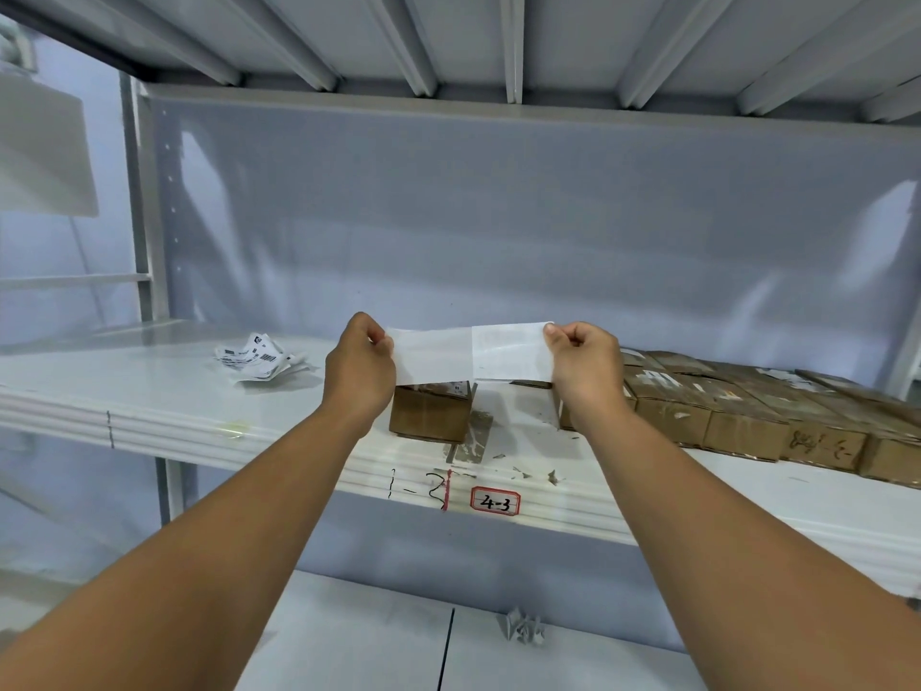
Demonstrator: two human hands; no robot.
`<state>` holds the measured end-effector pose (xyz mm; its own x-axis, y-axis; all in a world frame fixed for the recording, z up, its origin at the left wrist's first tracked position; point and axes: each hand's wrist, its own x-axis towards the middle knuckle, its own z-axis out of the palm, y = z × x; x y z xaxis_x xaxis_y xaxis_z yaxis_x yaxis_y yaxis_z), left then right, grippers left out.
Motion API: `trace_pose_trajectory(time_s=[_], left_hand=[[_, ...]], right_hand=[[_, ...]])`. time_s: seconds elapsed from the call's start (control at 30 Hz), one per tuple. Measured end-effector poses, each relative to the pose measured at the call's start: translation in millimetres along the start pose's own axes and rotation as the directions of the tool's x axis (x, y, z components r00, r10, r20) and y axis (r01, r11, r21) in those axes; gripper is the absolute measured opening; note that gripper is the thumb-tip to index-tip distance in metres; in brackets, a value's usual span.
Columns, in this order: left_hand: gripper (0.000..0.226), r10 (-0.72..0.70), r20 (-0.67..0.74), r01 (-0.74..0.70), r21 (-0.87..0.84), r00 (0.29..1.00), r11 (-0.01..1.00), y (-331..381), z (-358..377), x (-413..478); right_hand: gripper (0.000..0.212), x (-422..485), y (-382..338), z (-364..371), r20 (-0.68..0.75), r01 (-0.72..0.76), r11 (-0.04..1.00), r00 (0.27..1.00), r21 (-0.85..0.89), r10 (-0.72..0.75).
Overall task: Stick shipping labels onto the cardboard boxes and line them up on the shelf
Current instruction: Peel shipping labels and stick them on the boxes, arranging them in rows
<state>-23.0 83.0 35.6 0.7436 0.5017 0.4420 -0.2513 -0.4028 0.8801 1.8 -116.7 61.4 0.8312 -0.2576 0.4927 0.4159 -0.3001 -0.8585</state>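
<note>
The printed side of the label strip point(473, 354) faces away, so only its pale, faintly see-through back shows and no text can be read. The strip hides the top of the single cardboard box point(429, 413) standing on the shelf point(279, 436), and the left wrist covers that box's left edge. To the right, the row of cardboard boxes point(747, 413) runs out of the frame, its near end hidden behind the right wrist. The scribbled writing on one front is illegible. A loose pile of labels point(259, 360) lies well to the left on the same shelf (barcodes show, nothing more). A red-bordered tag point(495, 502) on the shelf's front edge reads 4-3. A crumpled scrap point(523, 626) lies on the lower shelf point(349, 640).

Both forearms reach up and forward, roughly parallel. The left grip point(361, 364) pinches the strip's left end between thumb and curled fingers, and the right grip point(583, 364) pinches the right end likewise. The strip hangs taut and level between them, in the air in front of the single box and the gap beside it.
</note>
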Motion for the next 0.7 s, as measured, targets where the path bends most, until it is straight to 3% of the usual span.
trace_pose_trajectory(time_s=[0.2, 0.47, 0.7], left_hand=[[0.013, -0.014, -0.01, 0.015, 0.086, 1.0, 0.996, -2, -6, 3], [0.012, -0.057, -0.028, 0.06, 0.12, 0.998, 0.991, -15, -16, 13], [0.012, -0.03, -0.045, 0.037, 0.181, 0.999, 0.983, -30, -29, 30]], right_hand=[[0.026, 1, 0, 5, -0.021, -0.04, 0.999, 0.999, -0.005, 0.04], [0.036, -2, 0, 10, -0.039, -0.048, 0.999, 0.998, -0.016, 0.047], [0.031, -1, -3, 17, -0.053, -0.065, 0.997, 0.997, -0.033, 0.063]])
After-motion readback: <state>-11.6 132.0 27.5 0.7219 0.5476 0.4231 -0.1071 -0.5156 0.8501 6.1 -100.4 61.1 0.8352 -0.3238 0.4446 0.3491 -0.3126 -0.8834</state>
